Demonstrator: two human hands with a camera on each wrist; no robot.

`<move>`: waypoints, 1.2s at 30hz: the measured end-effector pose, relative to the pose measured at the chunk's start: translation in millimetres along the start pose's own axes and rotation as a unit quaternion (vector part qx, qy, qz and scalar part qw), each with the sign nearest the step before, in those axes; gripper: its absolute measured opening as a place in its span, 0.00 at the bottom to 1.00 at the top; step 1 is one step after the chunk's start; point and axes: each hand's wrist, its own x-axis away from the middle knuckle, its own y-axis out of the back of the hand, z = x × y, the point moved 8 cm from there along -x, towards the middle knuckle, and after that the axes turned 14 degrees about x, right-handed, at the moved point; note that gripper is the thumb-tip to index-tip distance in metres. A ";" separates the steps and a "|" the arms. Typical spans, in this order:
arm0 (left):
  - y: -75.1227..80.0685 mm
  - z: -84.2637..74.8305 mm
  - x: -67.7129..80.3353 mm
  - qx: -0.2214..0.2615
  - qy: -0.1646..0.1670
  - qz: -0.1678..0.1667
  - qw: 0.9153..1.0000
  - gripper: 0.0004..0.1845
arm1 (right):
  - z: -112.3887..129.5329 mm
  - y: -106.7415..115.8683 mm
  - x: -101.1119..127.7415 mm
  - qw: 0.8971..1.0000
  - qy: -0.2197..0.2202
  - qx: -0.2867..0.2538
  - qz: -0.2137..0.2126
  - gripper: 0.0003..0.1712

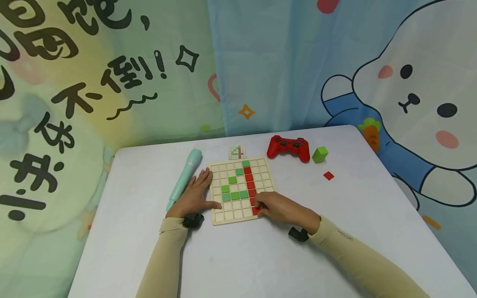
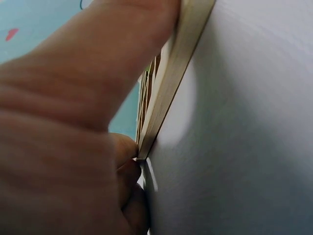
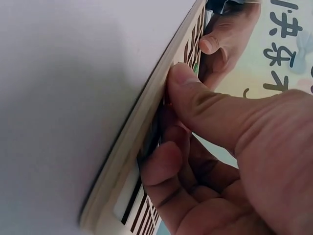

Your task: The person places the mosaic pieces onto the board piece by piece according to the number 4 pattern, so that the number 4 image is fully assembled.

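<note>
A wooden grid board (image 1: 266, 174) lies on the white table (image 1: 261, 260). It carries a diagonal and a row of green tiles (image 1: 234, 195) and a column of red tiles (image 1: 248, 177). My left hand (image 1: 201, 193) lies flat at the board's left edge, thumb on its lower left corner; the left wrist view shows the thumb (image 2: 98, 73) against the board's rim (image 2: 181, 63). My right hand (image 1: 262, 207) pinches the lowest red tile (image 1: 255, 211) at the bottom of the red column. In the right wrist view its thumb (image 3: 205, 103) and curled fingers sit on the board's edge (image 3: 139, 129).
A teal pen-shaped object (image 1: 184, 178) lies left of my left hand. Behind the board are a small pattern card (image 1: 237, 152), a red game controller (image 1: 288, 147) and a green cube (image 1: 320, 154). A loose red tile (image 1: 328, 175) lies to the right. A printed curtain hangs behind.
</note>
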 end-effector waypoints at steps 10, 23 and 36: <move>-1.6 1.0 -1.2 0.005 0.006 0.000 1.000 0.69 | -23.0 13.1 14.7 0.998 -0.046 -0.049 0.000 0.13; -1.5 4.0 0.0 -0.001 0.018 0.002 1.000 0.70 | -187.1 66.8 128.4 0.902 -0.295 -0.133 -0.286 0.23; -4.6 5.3 -3.1 0.003 0.011 0.004 1.000 0.70 | -230.2 33.1 129.5 0.898 -0.386 -0.072 -0.199 0.35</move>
